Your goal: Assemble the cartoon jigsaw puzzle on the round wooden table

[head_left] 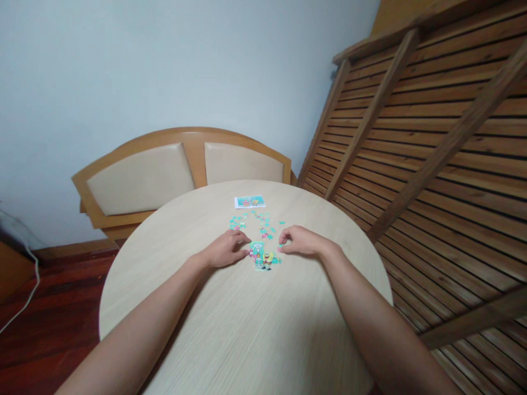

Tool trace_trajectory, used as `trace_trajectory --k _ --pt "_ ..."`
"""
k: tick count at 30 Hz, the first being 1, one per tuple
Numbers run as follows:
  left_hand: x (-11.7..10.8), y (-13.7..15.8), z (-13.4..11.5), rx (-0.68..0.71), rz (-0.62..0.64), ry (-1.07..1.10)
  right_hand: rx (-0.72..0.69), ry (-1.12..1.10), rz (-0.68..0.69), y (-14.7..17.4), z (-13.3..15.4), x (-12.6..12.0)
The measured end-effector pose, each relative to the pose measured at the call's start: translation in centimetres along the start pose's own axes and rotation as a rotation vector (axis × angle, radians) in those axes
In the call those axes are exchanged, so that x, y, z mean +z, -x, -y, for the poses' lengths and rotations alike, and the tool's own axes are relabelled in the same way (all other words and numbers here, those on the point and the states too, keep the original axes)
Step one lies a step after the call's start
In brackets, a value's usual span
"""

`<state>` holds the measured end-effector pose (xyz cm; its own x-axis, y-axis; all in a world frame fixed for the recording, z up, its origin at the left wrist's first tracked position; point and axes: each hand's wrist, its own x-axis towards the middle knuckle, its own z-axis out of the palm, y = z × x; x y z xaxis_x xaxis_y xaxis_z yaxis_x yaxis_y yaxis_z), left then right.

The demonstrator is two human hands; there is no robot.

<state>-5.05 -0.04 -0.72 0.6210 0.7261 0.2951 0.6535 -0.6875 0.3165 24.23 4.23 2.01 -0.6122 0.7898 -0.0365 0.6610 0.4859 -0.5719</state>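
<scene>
A partly joined jigsaw puzzle [258,261] lies flat on the round table, showing a yellow square cartoon figure beside a pale green one. My left hand [228,248] rests at the puzzle's left edge, fingers apart and holding nothing, its thumb tip close to or touching a pink part. Just right of the puzzle, my right hand [303,240] is closed in a pinch on a small pink and teal puzzle piece [280,248]. Loose puzzle pieces [237,224] in teal and pink are scattered beyond both hands, and one lone teal piece [282,223] lies above my right fingers.
A printed reference picture [250,202] lies toward the far side of the round table [206,340]. Behind the table stands a padded wooden headboard [193,159] against the wall. Wooden slatted panels [432,153] lean on the right. A white cable [35,274] hangs at the left.
</scene>
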Motion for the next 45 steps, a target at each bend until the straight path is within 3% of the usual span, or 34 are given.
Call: trace_trajectory --k 6,12,21,29,35,41,45 --pt "-0.1 0.0 -0.1 -0.005 -0.001 0.004 -0.015 -0.108 0.023 -0.4 0.0 0.6" --pt "-0.3 -0.3 -0.9 -0.017 -0.037 0.014 -0.152 -0.253 0.019 -0.7 1.3 1.1" --pt "0.0 -1.1 -3.1 -0.151 -0.097 0.299 -0.296 -0.261 -0.075 -1.4 2.9 2.4" --pt "0.4 -1.4 -3.2 -0.206 -0.105 0.373 -0.332 -0.340 -0.129 -1.8 3.5 3.5" --pt "0.4 -1.0 -1.8 -0.235 -0.063 0.386 -0.339 -0.218 -0.155 -2.0 3.3 4.0" --pt "0.3 -0.7 -0.3 -0.243 -0.091 0.438 -0.471 0.036 -0.088 -2.0 2.8 4.1" --pt "0.4 -0.6 -0.2 -0.255 -0.061 0.484 -0.471 0.086 -0.057 -1.9 2.5 3.9"
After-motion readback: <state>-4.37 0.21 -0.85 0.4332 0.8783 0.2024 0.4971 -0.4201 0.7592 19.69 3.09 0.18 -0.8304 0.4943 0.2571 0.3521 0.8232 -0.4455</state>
